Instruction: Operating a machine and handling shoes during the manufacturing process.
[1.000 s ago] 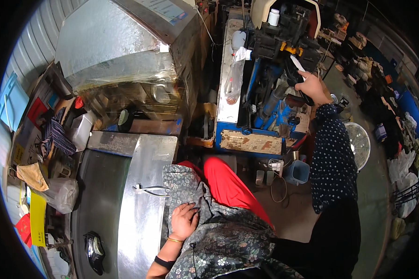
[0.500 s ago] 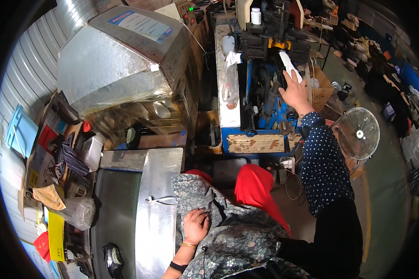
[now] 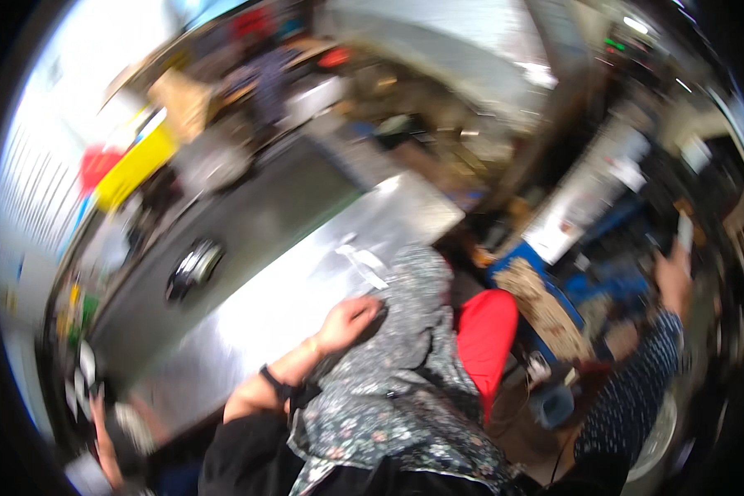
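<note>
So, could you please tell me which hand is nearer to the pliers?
Left. The left hand is close to the pliers, on their near side; the right hand is far to their right, by the blue machine.

L hand on apron, R hand at blurry white pc.

Left arm: black sleeve ending around the elbow, forearm bare below it, black wristband above the left hand. Right arm: navy sleeve with white dots, smeared into streaks by blur, running down near the right hand. Torso and lap: dark grey apron, pale floral print. Legs: bright red trousers, one knee visible
</note>
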The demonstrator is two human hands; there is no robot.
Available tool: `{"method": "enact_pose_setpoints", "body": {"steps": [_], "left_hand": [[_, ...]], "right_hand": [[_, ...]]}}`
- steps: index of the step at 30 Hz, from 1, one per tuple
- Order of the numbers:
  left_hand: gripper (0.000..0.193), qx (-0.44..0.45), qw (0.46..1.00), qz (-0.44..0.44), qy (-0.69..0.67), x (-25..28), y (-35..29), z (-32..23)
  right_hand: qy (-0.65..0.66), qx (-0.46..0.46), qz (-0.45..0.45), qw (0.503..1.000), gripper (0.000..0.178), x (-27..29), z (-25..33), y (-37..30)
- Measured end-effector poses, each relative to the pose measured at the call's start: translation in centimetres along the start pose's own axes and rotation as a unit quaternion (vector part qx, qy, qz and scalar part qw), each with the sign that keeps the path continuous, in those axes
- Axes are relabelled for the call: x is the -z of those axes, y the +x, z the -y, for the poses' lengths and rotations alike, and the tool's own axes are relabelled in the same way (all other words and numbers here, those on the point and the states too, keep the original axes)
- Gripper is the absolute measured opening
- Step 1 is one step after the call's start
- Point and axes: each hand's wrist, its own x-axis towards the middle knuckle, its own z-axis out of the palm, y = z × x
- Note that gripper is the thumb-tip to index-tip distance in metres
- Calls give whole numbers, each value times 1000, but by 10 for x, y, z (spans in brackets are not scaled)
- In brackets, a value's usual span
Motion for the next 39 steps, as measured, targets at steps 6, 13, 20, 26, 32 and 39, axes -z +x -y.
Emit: {"method": "enact_pose_setpoints", "body": {"steps": [6, 13, 20, 26, 32, 39], "left_hand": [[35, 303, 878, -363, 78, 116, -34, 63], [66, 389, 662, -624, 149, 283, -123, 203], [78, 523, 567, -500, 392, 372, -133, 194], [69, 541, 658, -360, 380, 368, -131, 166], [80, 385, 768, -441, 258, 304, -109, 183], [39, 226, 882, -286, -300, 254, -73, 61]], "right_hand": [[-113, -74, -1, 991, 62, -54, -85, 65], [214, 372, -45, 902, 32, -128, 14, -113], [273, 197, 230, 913, 27, -136, 102, -354], [257, -56, 398, 879, 32, -99, 68, -378], [363, 29, 309, 878, 31, -118, 98, -348], [575, 99, 260, 769, 21, -70, 244, -253]]}}
